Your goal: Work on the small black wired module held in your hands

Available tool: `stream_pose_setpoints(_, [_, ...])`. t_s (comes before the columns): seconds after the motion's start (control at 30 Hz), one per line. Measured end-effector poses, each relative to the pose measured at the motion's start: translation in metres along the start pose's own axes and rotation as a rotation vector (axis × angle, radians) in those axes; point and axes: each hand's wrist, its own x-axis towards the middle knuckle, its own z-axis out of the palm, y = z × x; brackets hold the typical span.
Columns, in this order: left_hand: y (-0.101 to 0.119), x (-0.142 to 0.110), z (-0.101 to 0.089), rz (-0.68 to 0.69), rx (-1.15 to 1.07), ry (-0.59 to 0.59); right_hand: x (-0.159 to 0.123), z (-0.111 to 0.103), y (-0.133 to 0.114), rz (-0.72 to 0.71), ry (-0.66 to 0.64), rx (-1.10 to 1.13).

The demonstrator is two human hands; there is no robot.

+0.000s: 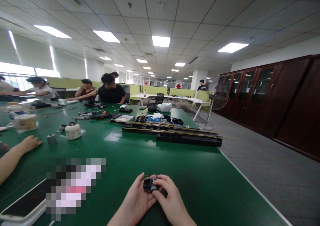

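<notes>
A small black part (149,184) with a short wire sits between my two hands just above the green table (190,172), near its front edge. My left hand (136,199) cups it from the left with the fingers curled round it. From the right, my right hand (168,196) pinches its top with thumb and forefinger. What the part is exactly cannot be made out.
A phone (23,204) lies at the lower left beside a blurred patch. Another person's arm and hand (17,149) rest on the table's left. Long black rails (180,136), a white jar (73,130), tools and several seated people lie further back. A fan (217,101) stands right.
</notes>
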Motion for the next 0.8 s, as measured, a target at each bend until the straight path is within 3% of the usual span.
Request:
stream_pose_setpoints(0.23, [0.000,0.001,0.001,0.008,0.040,0.064,0.000,0.001,0.002,0.002,-0.004,-0.019])
stream_pose_setpoints(0.5, [-0.001,0.003,-0.006,0.002,0.015,-0.011,0.000,0.000,0.001,-0.008,0.004,-0.030])
stream_pose_setpoints(0.8, [0.001,-0.003,0.007,0.006,0.043,0.104,0.000,0.001,0.000,-0.006,0.004,-0.040])
